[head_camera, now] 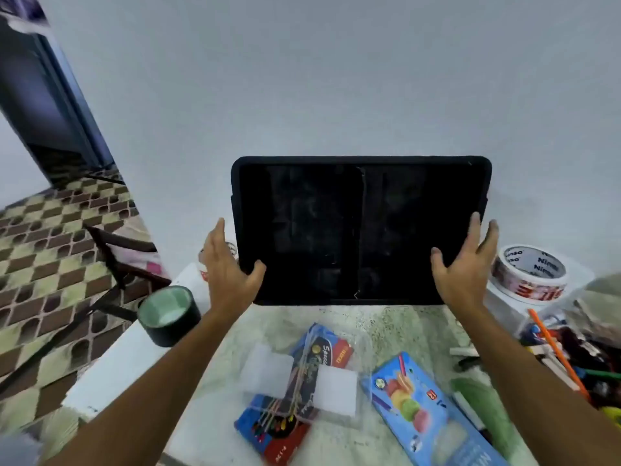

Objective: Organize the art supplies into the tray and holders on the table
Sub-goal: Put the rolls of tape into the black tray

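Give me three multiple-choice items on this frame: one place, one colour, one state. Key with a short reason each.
1. Where is the dark green tape roll?
A. at the table's left edge, beside the left forearm
B. inside the tray
C. on the blue pencil box

2. What colour is the tray?
A. white
B. black
C. orange

3. How is the tray held?
A. flat on the table, untouched
B. by one hand only
C. tipped up, a hand on each side

Key:
1 A: it stands on the white table left of the arm.
2 B: the whole tray is black.
3 C: the left hand and right hand hold its two sides, thumbs over its face, with the inside towards the camera and the lower edge near the table.
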Available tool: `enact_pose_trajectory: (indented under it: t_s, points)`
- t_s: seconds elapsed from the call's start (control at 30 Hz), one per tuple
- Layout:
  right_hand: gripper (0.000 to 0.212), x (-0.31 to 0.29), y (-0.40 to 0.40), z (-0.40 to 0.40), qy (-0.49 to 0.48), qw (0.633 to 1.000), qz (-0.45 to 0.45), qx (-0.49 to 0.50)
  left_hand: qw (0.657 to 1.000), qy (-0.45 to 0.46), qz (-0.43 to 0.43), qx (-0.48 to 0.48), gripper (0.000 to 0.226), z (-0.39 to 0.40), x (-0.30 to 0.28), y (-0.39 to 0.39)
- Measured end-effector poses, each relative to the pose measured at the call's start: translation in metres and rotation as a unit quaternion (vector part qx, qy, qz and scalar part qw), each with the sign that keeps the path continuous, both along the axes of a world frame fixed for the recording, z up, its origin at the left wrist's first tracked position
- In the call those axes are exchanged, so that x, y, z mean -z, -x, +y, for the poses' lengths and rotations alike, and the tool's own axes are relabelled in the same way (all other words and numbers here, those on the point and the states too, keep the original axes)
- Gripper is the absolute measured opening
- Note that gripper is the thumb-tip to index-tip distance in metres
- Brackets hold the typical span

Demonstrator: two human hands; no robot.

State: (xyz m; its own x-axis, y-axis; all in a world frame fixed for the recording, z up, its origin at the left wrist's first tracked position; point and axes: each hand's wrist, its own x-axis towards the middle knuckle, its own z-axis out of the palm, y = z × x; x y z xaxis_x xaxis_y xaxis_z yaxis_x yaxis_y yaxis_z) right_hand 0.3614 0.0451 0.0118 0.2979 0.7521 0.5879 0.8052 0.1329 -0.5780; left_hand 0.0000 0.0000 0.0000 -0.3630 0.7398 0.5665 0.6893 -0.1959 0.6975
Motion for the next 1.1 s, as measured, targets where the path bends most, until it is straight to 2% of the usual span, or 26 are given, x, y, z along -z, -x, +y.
enact_pose_trajectory:
  t_s: [0.13,0.33,0.53,0.7,0.97,1.1]
  points:
    - [0.093,-0.003,0.0,0.006,0.088,0.995,0.048,0.009,0.99,0.057,-0.089,0.095,0.099,0.013,0.011,-0.004]
    - [0.093,-0.009,0.001,0.001,0.08,0.996,0.047,0.018,0.982,0.05,-0.145,0.108,0.097,0.03,0.001,-0.004]
    - [0.091,-0.017,0.0,-0.008,0.12,0.992,0.015,0.035,0.974,0.152,-0.124,0.115,0.094,0.057,-0.019,0.012]
    - [0.089,-0.026,-0.001,-0.018,0.199,0.979,-0.023,0.045,0.958,0.223,-0.088,0.159,0.074,0.082,-0.027,0.034]
    - [0.086,-0.025,-0.002,-0.014,0.32,0.944,-0.053,0.061,0.92,0.322,-0.113,0.191,0.049,0.1,-0.039,0.032]
    - [0.081,-0.019,-0.005,-0.006,0.35,0.933,-0.068,0.057,0.903,0.369,-0.106,0.195,0.046,0.107,-0.039,0.031]
